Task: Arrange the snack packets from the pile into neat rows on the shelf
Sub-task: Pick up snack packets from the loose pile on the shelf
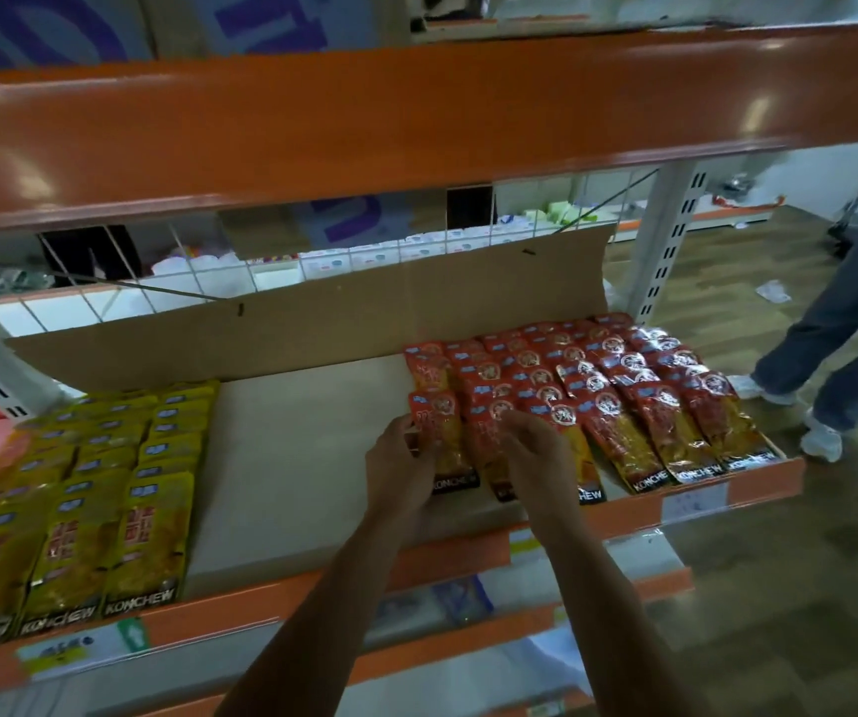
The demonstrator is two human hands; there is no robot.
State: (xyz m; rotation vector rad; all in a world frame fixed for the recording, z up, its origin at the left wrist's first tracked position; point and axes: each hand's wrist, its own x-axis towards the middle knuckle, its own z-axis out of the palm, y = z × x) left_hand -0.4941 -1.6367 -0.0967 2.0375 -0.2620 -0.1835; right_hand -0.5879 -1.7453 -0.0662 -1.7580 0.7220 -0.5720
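Red KONCHEW snack packets [639, 401] lie in overlapping rows on the right part of the shelf [292, 458]. Yellow KONCHEW packets [101, 489] fill rows at the left. My left hand [402, 470] grips the left edge of the leftmost front red packet [445, 442], fingers curled round it. My right hand [535, 452] rests with bent fingers on the neighbouring red packet [489, 458] and covers most of it.
A cardboard sheet [313, 313] stands along the shelf's back against a wire grid. An orange shelf beam [365, 126] hangs overhead. Bare shelf board lies between the yellow and red rows. A person's legs [840, 323] stand on the floor at the right.
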